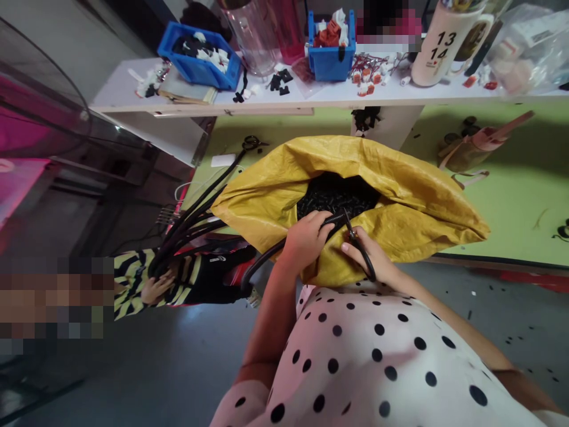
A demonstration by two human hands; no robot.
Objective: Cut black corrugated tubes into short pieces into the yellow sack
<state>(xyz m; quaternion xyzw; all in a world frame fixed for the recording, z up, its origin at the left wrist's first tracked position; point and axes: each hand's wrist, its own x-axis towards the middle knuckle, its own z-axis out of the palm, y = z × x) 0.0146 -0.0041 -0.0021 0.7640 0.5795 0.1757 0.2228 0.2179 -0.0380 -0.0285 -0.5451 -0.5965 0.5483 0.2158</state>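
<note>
My left hand [306,242] is closed round a black ribbed tube [265,255], close to its end, over the mouth of a yellow sack [262,201]. Many small black pieces [326,194] lie inside the sack. In my right hand [371,258] is a pair of black-handled scissors [352,234], its blades at the end of the tube, just right of my left fingers. Whether the blades are touching the tube is too small to tell. The tube runs down and left from my left hand, below the sack's left side.
More black tubes [195,207] extend left of the sack, near a person in a striped shirt [137,279]. Another pair of scissors [251,142] lies on the green table [515,207]. Above, a white shelf [262,98] holds blue bins [331,62], a mug [438,47] and small connectors.
</note>
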